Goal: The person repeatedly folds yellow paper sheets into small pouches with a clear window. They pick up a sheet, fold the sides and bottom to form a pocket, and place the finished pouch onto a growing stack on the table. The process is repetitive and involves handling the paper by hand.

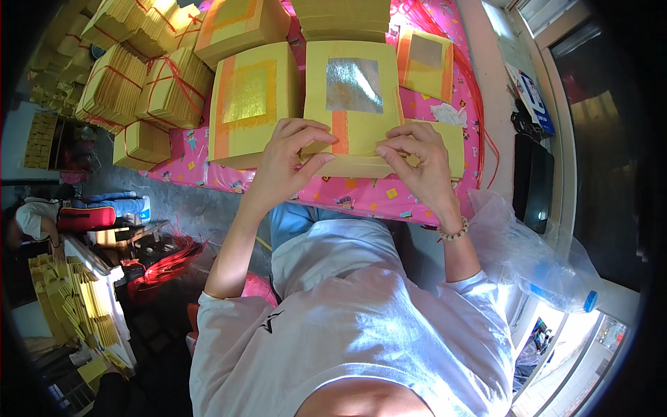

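A thick stack of yellow joss paper (351, 125), with a silver foil square and an orange stripe, lies right in front of me. My left hand (295, 153) pinches the near edge of its top sheet beside the stripe, thumb below and fingers above. At the near right corner, my right hand (422, 156) has thumb and fingers closed on the same edge. That edge looks slightly raised. To the left stands a stack with a gold foil square (244, 97). Partly under my right hand lies a plain yellow piece (448, 146).
A pink patterned cloth (208, 156) covers the table. Tied yellow bundles (114, 83) are piled at the left; a smaller silver-foil stack (425, 62) and red strings (479, 104) lie at the right. A clear plastic bag (521, 250) hangs near my right arm. Another person (42, 215) sits far left.
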Available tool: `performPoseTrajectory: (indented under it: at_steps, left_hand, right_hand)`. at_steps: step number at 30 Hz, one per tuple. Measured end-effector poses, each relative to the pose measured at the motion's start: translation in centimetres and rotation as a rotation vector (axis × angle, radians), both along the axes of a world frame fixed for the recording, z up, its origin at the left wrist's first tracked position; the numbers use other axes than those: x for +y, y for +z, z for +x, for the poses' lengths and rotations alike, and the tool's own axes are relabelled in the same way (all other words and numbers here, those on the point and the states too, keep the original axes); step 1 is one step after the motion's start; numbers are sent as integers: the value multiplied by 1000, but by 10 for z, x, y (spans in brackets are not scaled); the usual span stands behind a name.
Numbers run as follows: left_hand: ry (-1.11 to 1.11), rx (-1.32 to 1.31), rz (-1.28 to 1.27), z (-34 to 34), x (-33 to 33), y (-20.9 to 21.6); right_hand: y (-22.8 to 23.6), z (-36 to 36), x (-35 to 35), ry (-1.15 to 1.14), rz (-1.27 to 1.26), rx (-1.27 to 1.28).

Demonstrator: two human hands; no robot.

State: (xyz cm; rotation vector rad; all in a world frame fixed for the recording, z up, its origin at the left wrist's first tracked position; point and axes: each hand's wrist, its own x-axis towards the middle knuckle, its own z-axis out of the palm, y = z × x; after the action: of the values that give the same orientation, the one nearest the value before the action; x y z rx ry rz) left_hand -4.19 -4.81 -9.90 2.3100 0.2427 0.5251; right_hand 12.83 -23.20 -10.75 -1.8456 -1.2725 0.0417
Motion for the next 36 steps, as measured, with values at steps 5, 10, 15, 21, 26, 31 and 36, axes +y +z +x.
performPoseTrajectory:
  at_steps: [5,10,15,21,26,31,36]
  left_hand:
    - [2,-9,-17,1,2,-3]
    - [2,-26,-29,2,2,-4]
    - [13,-27,-48,3,3,-5]
    - [11,-40,-17,3,3,-6]
    - [7,-35,233,12,-8,16]
    - [49,-103,380,35,-26,18]
    - [149,-183,427,39,-17,19]
  right_hand:
    - [3,1,3,16,5,47]
    - [3,1,7,16,15,146]
    - [1,3,8,16,24,214]
    - [4,1,8,5,11,180]
    - [18,2,10,17,15,-140]
    - [32,2,21,65,82,-288]
    - [43,4,24,63,267,-168]
